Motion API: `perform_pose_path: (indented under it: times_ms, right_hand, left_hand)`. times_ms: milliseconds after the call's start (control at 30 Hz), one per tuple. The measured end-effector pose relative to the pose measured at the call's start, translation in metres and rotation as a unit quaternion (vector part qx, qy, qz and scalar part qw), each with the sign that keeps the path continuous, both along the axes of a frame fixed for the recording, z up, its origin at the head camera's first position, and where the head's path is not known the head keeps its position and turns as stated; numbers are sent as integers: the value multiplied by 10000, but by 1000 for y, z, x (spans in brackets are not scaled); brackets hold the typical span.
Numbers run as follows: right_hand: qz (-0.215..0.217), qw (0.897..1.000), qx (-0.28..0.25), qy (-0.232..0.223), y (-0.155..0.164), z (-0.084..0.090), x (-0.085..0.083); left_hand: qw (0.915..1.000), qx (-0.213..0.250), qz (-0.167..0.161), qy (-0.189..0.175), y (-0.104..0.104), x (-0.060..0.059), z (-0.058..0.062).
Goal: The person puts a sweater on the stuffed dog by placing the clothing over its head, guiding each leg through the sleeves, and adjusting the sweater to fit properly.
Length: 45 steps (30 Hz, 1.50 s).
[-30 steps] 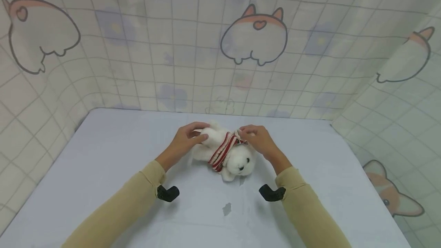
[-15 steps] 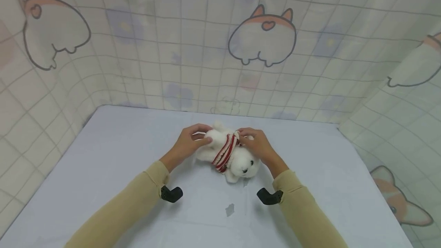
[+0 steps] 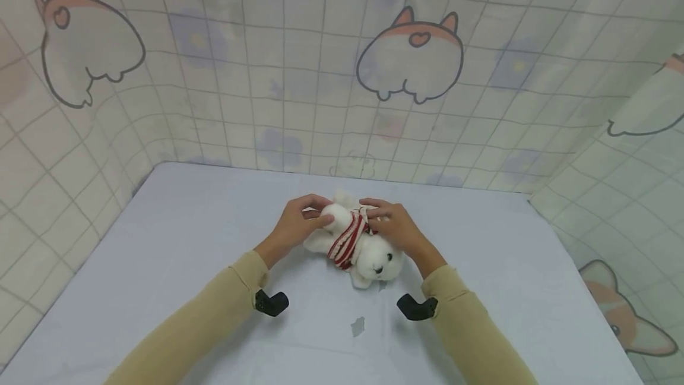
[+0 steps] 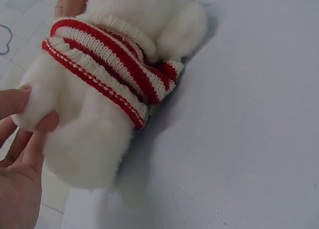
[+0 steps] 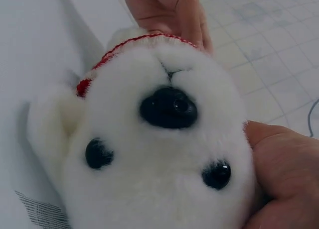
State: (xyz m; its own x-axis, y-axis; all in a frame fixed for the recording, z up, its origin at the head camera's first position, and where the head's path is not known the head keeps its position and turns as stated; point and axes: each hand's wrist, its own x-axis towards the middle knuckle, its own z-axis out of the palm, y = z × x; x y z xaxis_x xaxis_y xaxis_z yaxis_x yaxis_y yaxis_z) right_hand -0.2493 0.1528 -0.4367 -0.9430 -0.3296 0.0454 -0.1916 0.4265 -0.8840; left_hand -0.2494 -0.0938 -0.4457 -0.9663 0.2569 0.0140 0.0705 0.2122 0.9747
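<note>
Left hand (image 3: 296, 226) grips the bear's (image 3: 369, 251) hind end; right hand (image 3: 392, 227) pinches its striped jumper (image 3: 346, 239) – bear lying on the table (image 3: 160, 254)

White plush bear (image 3: 363, 245) lies on its back on the pale desk (image 3: 187, 242), head toward the person, legs toward the far wall. Fluffy white fur, 2 black bead eyes, black nose. Red-and-cream striped knit sweater (image 3: 347, 239) sits bunched in a band round its middle, rolled up under the chin, belly and legs bare below it. Left hand (image 3: 296, 224) grips the leg end, fingers pressed into the fur; right hand (image 3: 392, 227) pinches the sweater edge at the far side beside the head.
</note>
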Motion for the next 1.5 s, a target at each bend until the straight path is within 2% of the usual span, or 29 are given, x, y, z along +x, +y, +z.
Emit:
perform_pose_path:
  times_ms: [133, 267, 367, 500, 667, 767, 933, 1067, 1233, 1400, 1500]
  right_hand:
    - [-293, 9995, 87, 34, -3, -4, 0]
    - [-480, 9986, 183, 130, -5, -6, 3]
    - [-445, 9986, 174, 247, -7, -7, 4]
    - [-382, 9981, 189, 444, -10, -9, 5]
    - [-400, 9966, 394, 602, -14, -10, 6]
    - [-437, 9952, 555, 685, -16, -10, 6]
    - [-476, 9926, 703, 874, -17, -8, 5]
    - [-364, 9919, 709, 989, -17, -8, 4]
    - [-278, 9913, 823, 987, -21, -11, 2]
    - [-420, 9871, 958, 1212, -24, -10, 4]
    - [-666, 9874, 627, 1295, -25, -8, 6]
  left_hand:
    - [9999, -24, 97, 20, 5, 1, -1]
    - [9991, -297, 257, 145, 10, 3, 1]
    - [9982, -474, 341, 170, 14, 3, 3]
    - [9979, -561, 287, 147, 19, 3, 4]
    - [9990, -389, 238, 11, 23, 2, 5]
    - [9994, -295, 145, -80, 23, 1, 4]
    - [9992, -75, -316, -230, 22, 3, 7]
    - [9982, -226, -517, -225, 26, 3, 12]
    - [9987, -428, -245, -147, 37, 2, 16]
    - [9993, -62, 180, -321, 43, 0, 17]
    - [9977, 145, 383, -532, 41, 0, 16]
